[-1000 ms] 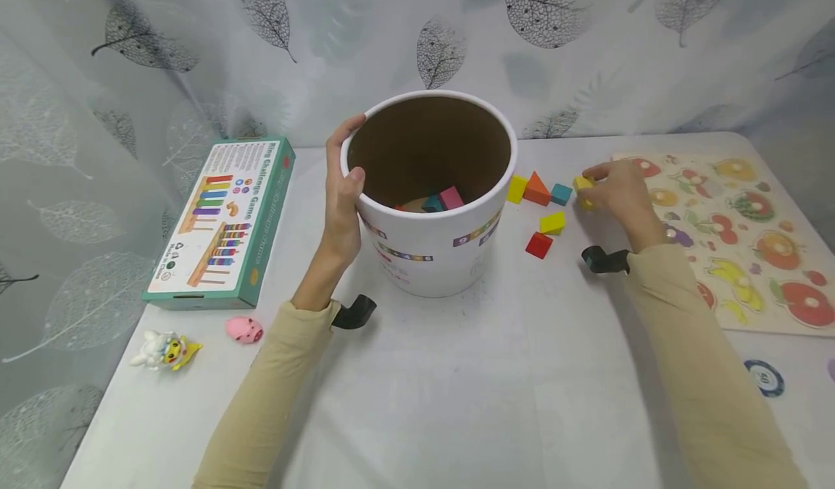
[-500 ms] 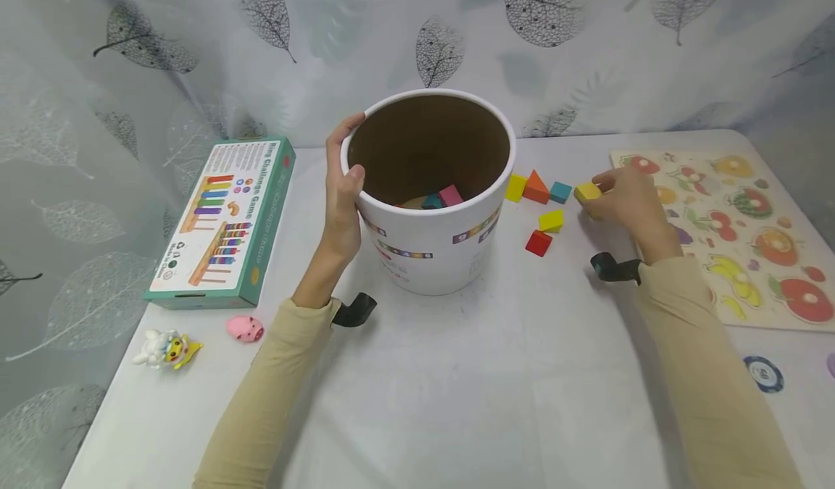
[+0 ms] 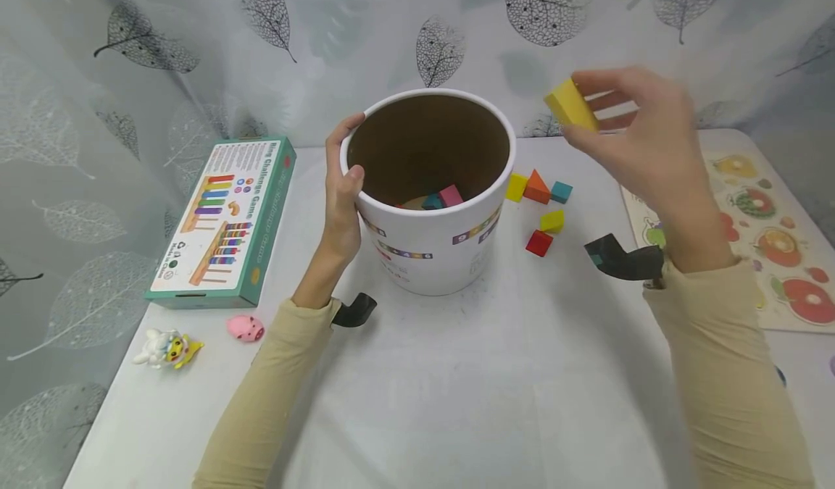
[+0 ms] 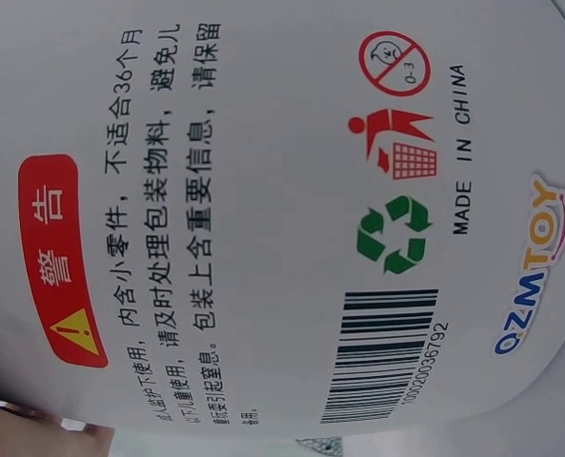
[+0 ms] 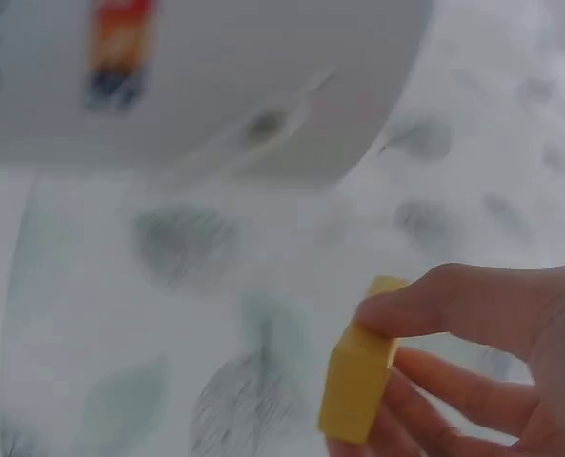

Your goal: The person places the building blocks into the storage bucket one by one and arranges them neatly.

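Observation:
My left hand point(image 3: 342, 199) grips the rim of a white bucket point(image 3: 430, 257) on its left side, thumb over the edge. Inside the bucket lie several toy blocks, among them a pink block point(image 3: 451, 196). In the left wrist view the bucket's printed wall point(image 4: 282, 209) fills most of the picture. My right hand point(image 3: 652, 134) pinches a yellow block point(image 3: 571, 105) between thumb and fingers, raised above the table to the right of the bucket. The right wrist view shows the same yellow block point(image 5: 358, 381) at the fingertips, apart from the bucket.
Beside the bucket lie a yellow block point(image 3: 516, 187), an orange triangular block point(image 3: 537, 187), a blue block point(image 3: 561, 192), another yellow block point(image 3: 551, 222) and a red block point(image 3: 538, 243). A fruit puzzle board point(image 3: 763, 257) lies right, a game box point(image 3: 218, 221) left, near a pink pig point(image 3: 245, 328).
My right hand has lifted the yellow block off the table, up from beside the puzzle board, and tilted it. The left hand and the bucket have stayed in place.

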